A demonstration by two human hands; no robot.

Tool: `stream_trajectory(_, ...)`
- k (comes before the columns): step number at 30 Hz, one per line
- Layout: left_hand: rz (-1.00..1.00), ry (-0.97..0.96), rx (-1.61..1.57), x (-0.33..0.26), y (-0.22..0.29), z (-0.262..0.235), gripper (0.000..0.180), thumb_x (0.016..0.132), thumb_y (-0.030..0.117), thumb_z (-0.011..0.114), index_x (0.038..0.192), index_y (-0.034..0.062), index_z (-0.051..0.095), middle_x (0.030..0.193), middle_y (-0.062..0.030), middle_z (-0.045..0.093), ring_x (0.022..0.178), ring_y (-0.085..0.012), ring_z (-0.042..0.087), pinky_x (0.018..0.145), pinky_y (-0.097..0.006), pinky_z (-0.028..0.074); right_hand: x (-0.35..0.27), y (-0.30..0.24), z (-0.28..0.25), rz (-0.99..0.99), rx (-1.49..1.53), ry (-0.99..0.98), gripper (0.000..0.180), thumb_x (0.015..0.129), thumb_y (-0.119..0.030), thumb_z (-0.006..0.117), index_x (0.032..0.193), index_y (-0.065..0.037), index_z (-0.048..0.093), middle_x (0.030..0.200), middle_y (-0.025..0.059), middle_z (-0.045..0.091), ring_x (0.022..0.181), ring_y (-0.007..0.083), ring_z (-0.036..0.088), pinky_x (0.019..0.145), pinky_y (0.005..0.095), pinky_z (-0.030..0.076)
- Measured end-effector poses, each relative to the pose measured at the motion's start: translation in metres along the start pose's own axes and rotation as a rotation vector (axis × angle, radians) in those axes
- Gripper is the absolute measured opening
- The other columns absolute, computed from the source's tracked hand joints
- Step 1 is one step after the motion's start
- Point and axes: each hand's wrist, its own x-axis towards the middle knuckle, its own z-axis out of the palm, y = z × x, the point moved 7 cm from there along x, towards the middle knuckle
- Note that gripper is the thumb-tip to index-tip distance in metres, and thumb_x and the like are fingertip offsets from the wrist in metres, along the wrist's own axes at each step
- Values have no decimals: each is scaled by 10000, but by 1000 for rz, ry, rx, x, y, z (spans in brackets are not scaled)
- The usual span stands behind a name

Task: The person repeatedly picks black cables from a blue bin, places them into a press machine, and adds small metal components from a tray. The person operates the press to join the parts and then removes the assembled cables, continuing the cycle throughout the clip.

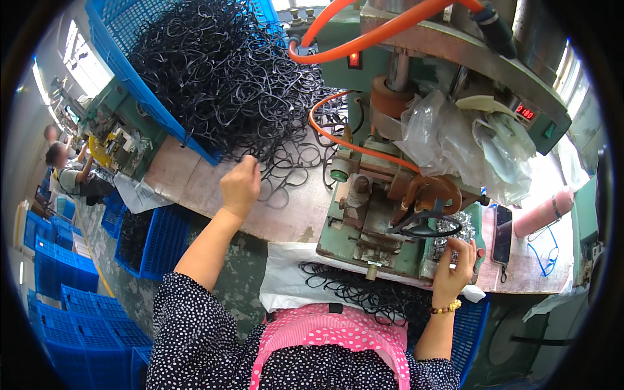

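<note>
My left hand (240,185) reaches up to the near edge of a big heap of black wire frames (227,78) spilling from a tipped blue crate (130,78); its fingers are curled on one of the frames at the edge of the heap. My right hand (455,263) rests at the front of a green press machine (390,214), fingers pinched at a tray of small shiny metal parts (455,227). A black frame (422,227) sits in the machine's fixture just above that hand. More black frames (364,292) lie on a white sheet in my lap.
Orange hoses (364,39) loop over the machine, with crumpled clear plastic (455,143) beside it. A phone (502,233), a pink bottle (543,211) and blue glasses (549,250) lie at the right. Blue crates (71,292) stack on the floor at left; other people work at far left.
</note>
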Motion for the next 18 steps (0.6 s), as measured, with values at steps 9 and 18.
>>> stream_trajectory(9, 94, 232, -46, -13, 10, -48, 105, 858, 116, 708, 955, 110, 669, 865, -38, 658, 810, -265, 581, 748, -374, 423, -3, 1, -1, -2, -4, 21, 106, 896, 29, 626, 964, -35, 676, 952, 104, 680, 923, 285, 643, 1105, 510, 396)
stream_trajectory(18, -51, 66, -147, -16, 7, -30, 89, 891, 112, 663, 969, 97, 623, 895, -67, 655, 828, -288, 640, 736, -394, 480, -4, 5, -3, 55, 51, 17, 141, 881, 57, 621, 975, -34, 674, 953, 100, 679, 951, 288, 631, 1092, 507, 407)
